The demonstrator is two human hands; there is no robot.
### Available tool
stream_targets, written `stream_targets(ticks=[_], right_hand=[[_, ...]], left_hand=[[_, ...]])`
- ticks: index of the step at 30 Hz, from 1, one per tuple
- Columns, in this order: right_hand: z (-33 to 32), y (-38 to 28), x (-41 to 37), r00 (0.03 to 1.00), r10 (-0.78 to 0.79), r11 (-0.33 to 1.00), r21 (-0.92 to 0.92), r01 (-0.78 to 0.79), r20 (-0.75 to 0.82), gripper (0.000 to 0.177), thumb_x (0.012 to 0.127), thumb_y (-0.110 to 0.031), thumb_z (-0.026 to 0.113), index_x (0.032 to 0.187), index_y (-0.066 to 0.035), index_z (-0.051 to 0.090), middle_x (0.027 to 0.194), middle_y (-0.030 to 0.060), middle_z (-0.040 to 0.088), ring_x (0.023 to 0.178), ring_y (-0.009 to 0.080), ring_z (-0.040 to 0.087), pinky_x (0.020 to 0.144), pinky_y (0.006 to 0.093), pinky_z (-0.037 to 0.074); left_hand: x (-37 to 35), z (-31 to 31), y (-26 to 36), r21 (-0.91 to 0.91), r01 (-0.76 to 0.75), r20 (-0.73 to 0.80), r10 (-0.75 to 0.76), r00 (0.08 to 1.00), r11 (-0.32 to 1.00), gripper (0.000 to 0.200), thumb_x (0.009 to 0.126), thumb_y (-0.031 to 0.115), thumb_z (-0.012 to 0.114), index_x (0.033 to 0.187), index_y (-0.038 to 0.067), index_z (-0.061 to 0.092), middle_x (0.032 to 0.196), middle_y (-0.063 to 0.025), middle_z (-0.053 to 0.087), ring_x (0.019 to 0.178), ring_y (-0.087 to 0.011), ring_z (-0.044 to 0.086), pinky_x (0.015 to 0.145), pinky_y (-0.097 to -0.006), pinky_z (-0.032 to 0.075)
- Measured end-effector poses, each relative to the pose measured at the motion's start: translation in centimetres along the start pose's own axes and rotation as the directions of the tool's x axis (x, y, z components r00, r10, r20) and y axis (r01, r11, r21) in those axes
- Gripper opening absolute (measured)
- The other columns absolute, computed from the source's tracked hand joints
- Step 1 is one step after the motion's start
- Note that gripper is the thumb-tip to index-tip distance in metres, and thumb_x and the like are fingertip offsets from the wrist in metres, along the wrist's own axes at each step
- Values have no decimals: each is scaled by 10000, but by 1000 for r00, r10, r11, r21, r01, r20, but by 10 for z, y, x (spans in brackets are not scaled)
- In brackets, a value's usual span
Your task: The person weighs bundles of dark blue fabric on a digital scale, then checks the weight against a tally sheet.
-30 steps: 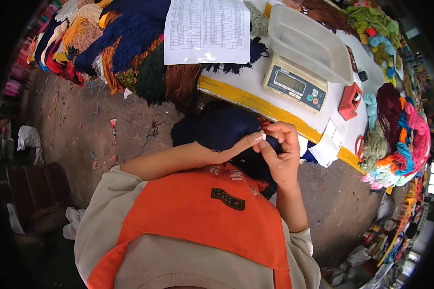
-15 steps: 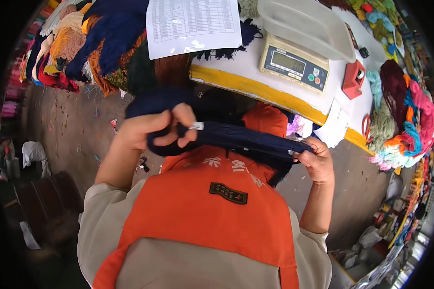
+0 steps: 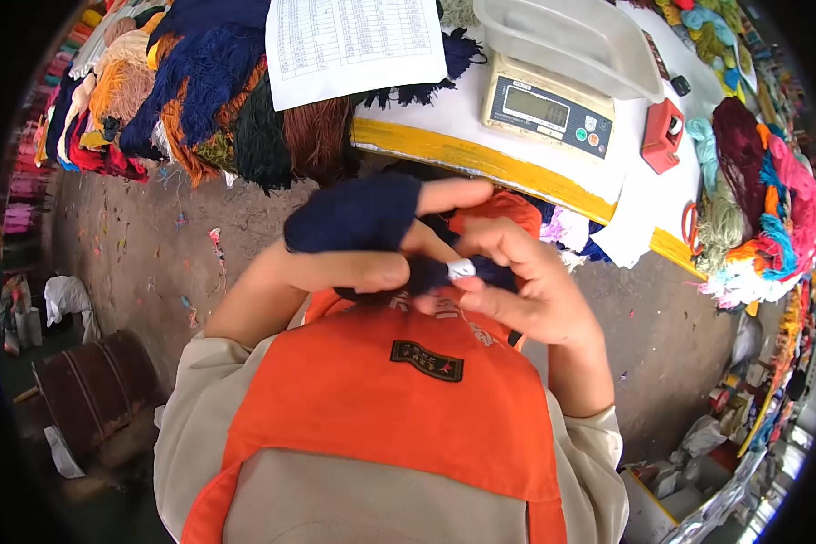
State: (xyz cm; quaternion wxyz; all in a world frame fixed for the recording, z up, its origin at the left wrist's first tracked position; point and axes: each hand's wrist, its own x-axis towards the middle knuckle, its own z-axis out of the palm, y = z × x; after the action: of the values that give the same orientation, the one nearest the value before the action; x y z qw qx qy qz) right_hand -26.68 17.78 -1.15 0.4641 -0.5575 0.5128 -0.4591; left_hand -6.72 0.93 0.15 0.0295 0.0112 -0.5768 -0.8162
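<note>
A folded hank of navy yarn (image 3: 354, 216) is between my two hands in front of the orange apron (image 3: 390, 399). It loops over the fingers of my left hand (image 3: 335, 267), whose thumb lies along its near side and whose index finger stretches to the right. My right hand (image 3: 535, 286) comes in from the other side and grips the narrower end, its thumb close to a small white tag (image 3: 461, 269). Motion blurs the fingertips of both hands, and the lower part of the hank is partly hidden behind them.
Ahead is a table with a yellow edge (image 3: 462, 161), holding a digital scale (image 3: 548, 113) with a clear tray (image 3: 571, 41) and a red tape dispenser (image 3: 663, 138). A printed sheet (image 3: 354, 50) covers part of the yarn piles. A rusty drum (image 3: 95, 385) stands at left.
The hank was stretched out between my widely spaced hands. Now my hands have come together, the right one moving left, and the yarn is folded over my left hand.
</note>
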Motion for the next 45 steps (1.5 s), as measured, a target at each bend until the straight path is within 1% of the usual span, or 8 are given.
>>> stream_targets(ticks=[8,20,24,29,32,35,41,45], right_hand=[[-106,78,-114,919,318,782,612,-115,-233,336,860,-299,785,872,-21,596,676,19,574,522,76,457,545,277,477],[-179,95,-213,637,661,741,479,-470,-397,294,923,-345,710,1033,-78,651,672,-29,523,497,28,353,434,177,239],[-172,143,-248,427,759,472,-36,-881,-492,356,856,-374,775,993,-65,662,642,-2,555,527,116,481,493,255,362],[-89,119,-149,849,395,357,-792,-495,-352,454,823,-292,765,1182,-52,627,1183,171,645,1133,372,596,893,428,489],[-36,59,-33,986,41,788,-601,-131,-161,434,824,-103,754,1214,-15,584,1196,183,615,1114,387,595,953,412,482],[24,-9,58,964,-94,981,-189,46,-250,391,835,-45,750,1192,-30,590,1108,71,571,780,118,610,686,254,488],[37,-17,102,949,-261,963,25,270,-177,242,851,-42,742,1049,-11,609,921,6,520,663,63,454,590,231,383],[25,-31,87,982,47,959,284,7,-183,66,960,-95,654,978,-41,620,843,-44,589,643,23,435,576,198,356]], left_hand=[[-100,-85,23,60,-354,-65,357,932,933,461,921,281,637,1214,-75,619,760,-265,653,405,-81,456,364,-216,305],[-221,-133,75,177,-299,-438,347,829,938,608,918,305,677,1313,-119,493,687,-33,480,409,-58,422,401,-198,337],[-201,-101,86,417,109,-667,221,712,902,855,927,391,656,1500,-101,254,1321,-275,586,1097,-212,666,447,-132,339],[-183,-99,61,493,82,-671,318,670,866,762,949,446,581,1444,-98,382,1242,-175,662,938,-119,657,519,-153,313],[-94,-59,50,566,-44,-517,396,759,823,1043,838,732,530,1477,-73,351,1384,-170,560,1157,-185,559,833,-263,389],[-20,-41,45,510,-360,-159,497,853,781,1136,815,828,484,1490,-74,340,1505,-203,441,1376,-296,440,1118,-401,336],[2,-37,48,590,-431,59,496,866,683,843,962,616,501,1445,-69,409,1476,-198,480,1370,-299,458,1089,-417,374],[9,-34,25,466,-459,-74,550,832,757,545,1001,476,534,1179,-37,582,1213,-138,621,1142,-239,587,1018,-389,432]])
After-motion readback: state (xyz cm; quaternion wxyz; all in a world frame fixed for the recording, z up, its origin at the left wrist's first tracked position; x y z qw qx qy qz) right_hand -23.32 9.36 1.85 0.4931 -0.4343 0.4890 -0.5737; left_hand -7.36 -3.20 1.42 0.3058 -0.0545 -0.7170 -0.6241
